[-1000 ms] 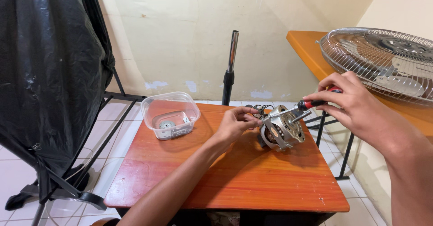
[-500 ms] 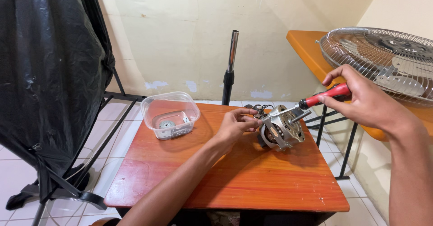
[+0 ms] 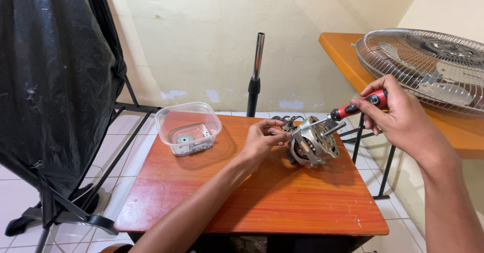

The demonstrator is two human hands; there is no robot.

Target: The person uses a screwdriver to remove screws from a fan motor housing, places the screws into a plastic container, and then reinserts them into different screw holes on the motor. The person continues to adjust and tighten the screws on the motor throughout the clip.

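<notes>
Screwdriver on the motor!
Left hand pinching motor edge on counter; right hand gripping red-handled screwdriver, tip at housing.

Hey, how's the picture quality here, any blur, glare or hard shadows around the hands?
Head view: evenly lit and sharp; left hand, motor and screwdriver in the right hand show no motion blur. Soft shadows on the table; mild sheen on the plastic container; wide-angle edge stretching.
</notes>
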